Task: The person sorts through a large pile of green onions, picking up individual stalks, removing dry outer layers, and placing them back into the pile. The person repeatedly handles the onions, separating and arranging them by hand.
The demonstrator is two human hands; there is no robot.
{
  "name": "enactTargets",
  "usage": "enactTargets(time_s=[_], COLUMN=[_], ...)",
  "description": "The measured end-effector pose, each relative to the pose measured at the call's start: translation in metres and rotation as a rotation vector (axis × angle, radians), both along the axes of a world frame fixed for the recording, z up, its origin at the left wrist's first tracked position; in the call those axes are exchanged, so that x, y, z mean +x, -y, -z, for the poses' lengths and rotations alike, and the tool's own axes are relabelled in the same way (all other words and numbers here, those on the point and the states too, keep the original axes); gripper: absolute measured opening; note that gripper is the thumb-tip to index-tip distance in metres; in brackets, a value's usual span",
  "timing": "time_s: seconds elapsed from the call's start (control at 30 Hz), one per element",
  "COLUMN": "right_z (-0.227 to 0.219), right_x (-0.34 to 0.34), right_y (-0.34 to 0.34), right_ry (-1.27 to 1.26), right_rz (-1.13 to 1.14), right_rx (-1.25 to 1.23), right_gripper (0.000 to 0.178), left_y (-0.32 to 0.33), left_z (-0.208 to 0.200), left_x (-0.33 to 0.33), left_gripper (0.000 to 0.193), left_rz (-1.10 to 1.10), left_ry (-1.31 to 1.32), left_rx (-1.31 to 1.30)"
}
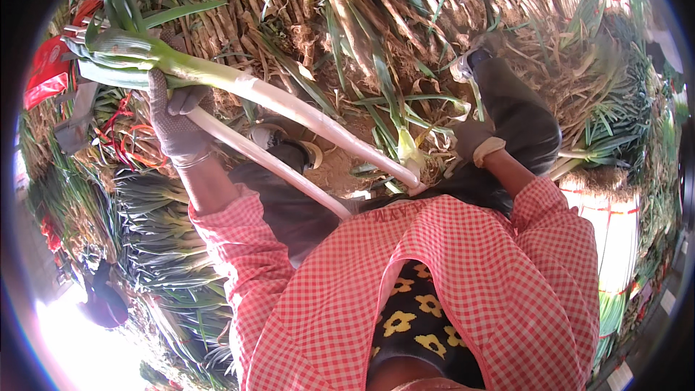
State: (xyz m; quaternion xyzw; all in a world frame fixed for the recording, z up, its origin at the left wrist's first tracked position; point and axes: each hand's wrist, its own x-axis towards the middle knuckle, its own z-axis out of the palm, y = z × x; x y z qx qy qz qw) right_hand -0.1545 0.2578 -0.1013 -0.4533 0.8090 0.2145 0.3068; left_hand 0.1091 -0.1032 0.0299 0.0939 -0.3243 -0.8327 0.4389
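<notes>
My left hand (177,119), in a grey knitted glove, is closed around the green upper ends of two long leeks (289,106). Their white shafts slant down to the right, ending by my lap at the apron's edge. My right hand (474,139), gloved the same way, is curled beside my right knee. Pale leaf scraps lie around its fingers, but what it grips, if anything, is hidden. Between my legs a leek stub with a pale green base (409,148) shows next to the longer leek's lower end.
Unpeeled leeks with brown roots (304,40) are heaped ahead of me. Bundled leeks (163,232) lie at the left, beside red ties (137,148) and a red packet (47,76). White-stemmed bundles (597,239) stand at the right. Peeled leaf litter (539,65) covers the ground beyond my right foot.
</notes>
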Motion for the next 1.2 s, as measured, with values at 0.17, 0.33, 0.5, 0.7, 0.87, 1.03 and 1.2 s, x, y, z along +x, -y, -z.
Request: enactTargets(time_s=[0.17, 0.33, 0.5, 0.7, 0.87, 1.03, 1.2], right_z=[-0.086, -0.126, -0.130, -0.135, -0.109, -0.105, -0.108], right_x=[0.031, 0.056, 0.058, 0.064, 0.081, 0.056, 0.019], right_y=[0.059, 0.098, 0.109, 0.063, -0.009, -0.058, 0.022], right_ry=[0.997, 1.296, 1.414, 1.375, 0.714, 0.330, 0.429], right_rz=[-0.051, 0.480, 0.463, 0.690, 0.287, 0.183, 0.340], right_rx=[-0.611, -0.183, -0.399, -0.617, -0.943, -0.650, -1.101], right_gripper=[0.075, 0.045, 0.046, 0.050, 0.026, 0.024, 0.037], left_y=[0.023, 0.012, 0.005, 0.036, 0.041, 0.051, -0.008], left_z=[0.004, -0.013, 0.003, 0.032, 0.039, 0.029, 0.035], left_x=[0.002, -0.018, -0.058, -0.063, -0.067, -0.055, -0.083], left_gripper=[0.017, 0.050, 0.045, 0.029, 0.021, 0.023, 0.027], left_rz=[0.000, -0.181, 0.037, -0.062, -0.087, -0.316, 0.079], left_ry=[0.013, 0.286, 0.212, 0.239, 0.283, 0.292, 0.364], left_rx=[0.107, 0.055, 0.125, 0.077, 0.226, 0.327, 0.147])
